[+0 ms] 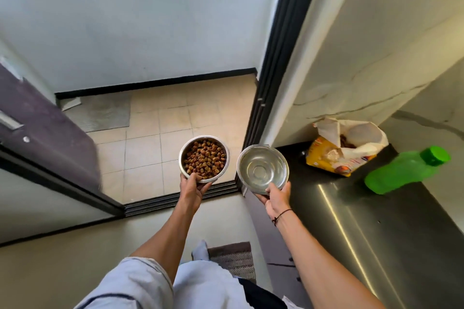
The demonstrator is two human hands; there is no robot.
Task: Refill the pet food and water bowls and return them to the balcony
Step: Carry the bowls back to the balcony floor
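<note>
Kibble-filled steel bowl (204,158), water bowl (262,168) alongside

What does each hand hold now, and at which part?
The left hand holds the steel bowl of kibble at its near rim. The right hand holds the second steel bowl at its near rim.

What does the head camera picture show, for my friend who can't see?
A person's left hand holds a round steel bowl of brown kibble, the right hand a round steel bowl of water, facing the open tiled balcony doorway.

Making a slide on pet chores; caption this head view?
Left hand holds kibble bowl, right hand holds water bowl, at the balcony doorway.
</note>
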